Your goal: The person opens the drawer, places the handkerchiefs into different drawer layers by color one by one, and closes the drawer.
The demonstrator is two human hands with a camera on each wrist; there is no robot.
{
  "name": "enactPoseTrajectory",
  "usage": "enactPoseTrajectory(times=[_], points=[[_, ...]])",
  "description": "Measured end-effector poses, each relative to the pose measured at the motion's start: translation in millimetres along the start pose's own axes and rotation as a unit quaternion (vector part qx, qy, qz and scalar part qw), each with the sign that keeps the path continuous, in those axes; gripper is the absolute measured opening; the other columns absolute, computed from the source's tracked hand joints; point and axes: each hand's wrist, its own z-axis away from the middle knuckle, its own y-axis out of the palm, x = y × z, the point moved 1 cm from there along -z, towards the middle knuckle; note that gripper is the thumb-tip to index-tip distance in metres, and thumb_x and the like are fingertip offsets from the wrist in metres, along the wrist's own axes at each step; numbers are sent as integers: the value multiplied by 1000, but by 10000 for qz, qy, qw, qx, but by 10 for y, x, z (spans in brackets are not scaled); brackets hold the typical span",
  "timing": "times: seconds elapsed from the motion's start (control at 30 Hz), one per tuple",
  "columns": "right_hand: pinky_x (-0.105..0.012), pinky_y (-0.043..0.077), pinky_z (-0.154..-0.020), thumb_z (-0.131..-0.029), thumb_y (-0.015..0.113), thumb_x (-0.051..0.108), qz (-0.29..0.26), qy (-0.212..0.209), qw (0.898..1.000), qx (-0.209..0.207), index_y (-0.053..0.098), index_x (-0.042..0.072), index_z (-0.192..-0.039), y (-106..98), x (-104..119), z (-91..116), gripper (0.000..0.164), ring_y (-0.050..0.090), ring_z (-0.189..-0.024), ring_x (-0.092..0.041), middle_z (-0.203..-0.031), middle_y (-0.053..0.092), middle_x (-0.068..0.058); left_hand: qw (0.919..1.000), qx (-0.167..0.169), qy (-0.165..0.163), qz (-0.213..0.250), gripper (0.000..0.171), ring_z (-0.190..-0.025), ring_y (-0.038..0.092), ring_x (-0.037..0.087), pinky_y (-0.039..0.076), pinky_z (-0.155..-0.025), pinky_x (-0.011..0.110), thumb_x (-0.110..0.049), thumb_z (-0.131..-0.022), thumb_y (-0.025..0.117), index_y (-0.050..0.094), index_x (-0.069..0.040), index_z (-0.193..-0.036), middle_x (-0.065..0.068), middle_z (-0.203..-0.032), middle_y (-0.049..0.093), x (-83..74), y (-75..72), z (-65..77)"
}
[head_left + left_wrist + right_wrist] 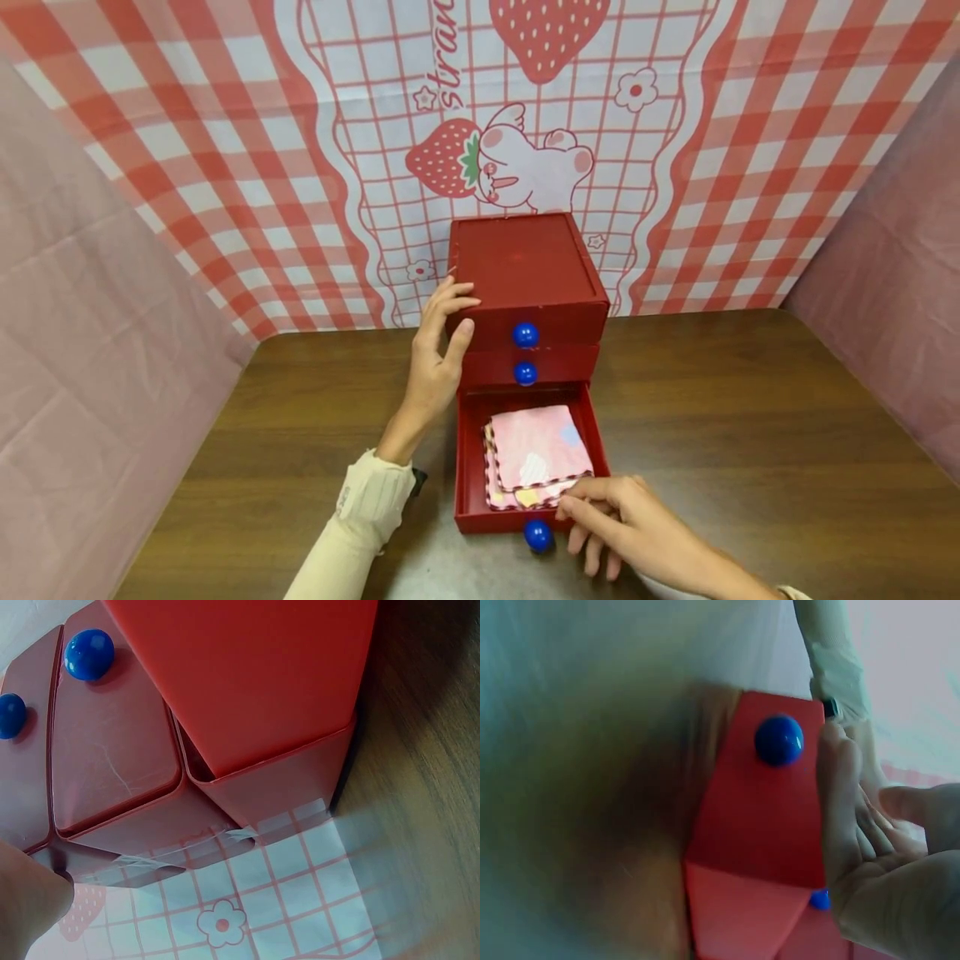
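A red three-drawer chest stands against the patterned backdrop, its bottom drawer pulled out. Inside lies a folded pink cloth with dark checkered edging and pale blue and yellow patches. My left hand rests at the chest's upper left side, fingers spread along the top edge. Part of this hand shows at the lower left of the left wrist view. Over the drawer's front right corner hovers my right hand, fingers loosely bent, fingertips right at the cloth's near corner. Nothing shows in its grasp in the right wrist view.
Each drawer front has a blue ball knob; the lowest knob sits just left of my right fingers. The upper two drawers are closed. A brown wooden table carries the chest. A red-and-white checked strawberry cloth hangs behind, with pink fabric at both sides.
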Motion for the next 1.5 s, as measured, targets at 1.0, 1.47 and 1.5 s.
enactPoseTrajectory(times=[1.0,1.47,1.5], points=[[-12,50,-58,-103,37,57,-3667,2183,8877,1730,53,4,-135,507,-411,-78,64,63,-63,-1,-81,70,5,10000,10,17,-16,25,-142,28,47,17,-122,45,11,-94,51,59,11,-118,31,-134,52,8,-12,-3],[-16,52,-56,-105,37,51,-4253,1929,8662,1780,54,15,-106,521,-358,-149,40,64,-60,-3,-80,67,4,10000,40,-62,-29,25,-144,28,45,17,-122,45,10,-94,51,59,10,-118,30,-135,52,5,-13,-2],[-16,52,-55,-105,37,51,-4319,1904,8633,1785,53,14,-106,510,-352,-159,40,64,-60,-3,-79,67,4,10000,37,-58,-29,25,-144,28,45,17,-122,45,10,-94,51,59,10,-118,30,-134,52,6,-12,-4]])
